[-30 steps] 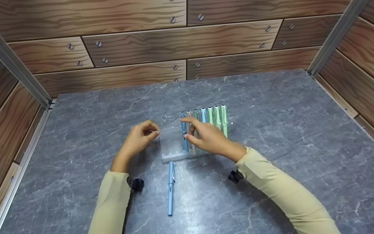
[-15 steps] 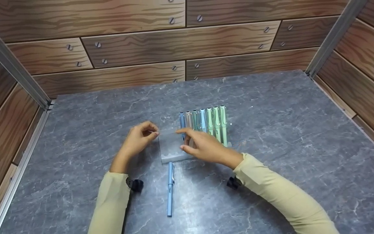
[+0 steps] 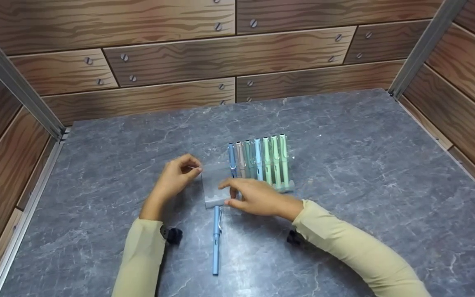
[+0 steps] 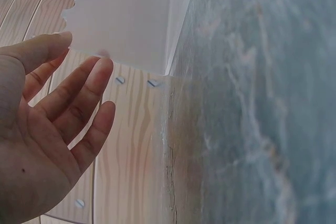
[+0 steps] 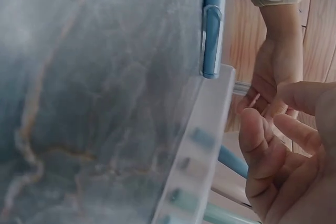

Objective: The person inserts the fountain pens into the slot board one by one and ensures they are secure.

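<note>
My left hand (image 3: 177, 177) pinches the upper left edge of a clear pen stand (image 3: 212, 181) between thumb and forefinger; in the left wrist view the other fingers (image 4: 97, 77) stay loose beside its notched edge. Several capped pens (image 3: 258, 159) lean in a row on the stand's right part: dark blue, brownish, teal, light blue and pale green. My right hand (image 3: 258, 198) hovers over the stand's front, fingers loosely bent and holding nothing, hiding some lower pen ends. A blue pen (image 3: 216, 241) lies on the table in front, cap end close to the stand's front lip (image 5: 223, 85).
The grey marbled table (image 3: 344, 144) spreads out around the stand. Wood-patterned walls (image 3: 171, 62) close off the back and both sides, with metal posts (image 3: 419, 45) at the corners. Dark wrist cameras (image 3: 173, 236) sit by both sleeves.
My right hand has drawn down from the dark blue pen toward the front of the stand, uncovering more of the row. The left hand and the loose blue pen stay put.
</note>
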`<state>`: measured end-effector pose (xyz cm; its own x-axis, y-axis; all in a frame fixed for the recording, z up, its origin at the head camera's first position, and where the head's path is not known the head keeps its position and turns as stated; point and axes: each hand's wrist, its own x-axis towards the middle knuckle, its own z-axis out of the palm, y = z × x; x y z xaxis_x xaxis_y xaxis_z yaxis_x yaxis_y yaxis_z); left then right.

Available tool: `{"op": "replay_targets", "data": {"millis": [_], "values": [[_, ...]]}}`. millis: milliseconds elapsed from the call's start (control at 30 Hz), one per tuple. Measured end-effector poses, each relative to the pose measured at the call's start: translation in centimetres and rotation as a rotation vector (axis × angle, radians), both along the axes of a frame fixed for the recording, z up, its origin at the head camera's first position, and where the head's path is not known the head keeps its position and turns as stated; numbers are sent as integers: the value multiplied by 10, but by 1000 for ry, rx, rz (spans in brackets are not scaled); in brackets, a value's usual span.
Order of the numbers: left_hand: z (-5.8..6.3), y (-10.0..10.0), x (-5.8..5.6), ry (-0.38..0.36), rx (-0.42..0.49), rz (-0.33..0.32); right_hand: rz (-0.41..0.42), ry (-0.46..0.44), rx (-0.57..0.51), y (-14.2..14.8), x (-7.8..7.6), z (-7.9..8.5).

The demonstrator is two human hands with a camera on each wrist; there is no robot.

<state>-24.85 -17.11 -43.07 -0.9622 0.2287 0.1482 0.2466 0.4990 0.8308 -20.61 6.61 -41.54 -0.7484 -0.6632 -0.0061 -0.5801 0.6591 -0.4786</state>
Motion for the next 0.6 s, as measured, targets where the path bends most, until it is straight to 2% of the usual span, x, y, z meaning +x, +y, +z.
{"op": "replay_targets", "data": {"millis": [600], "values": [[0,0,1,18,-7,-5,137,6,133,-3,4,-12]]}}
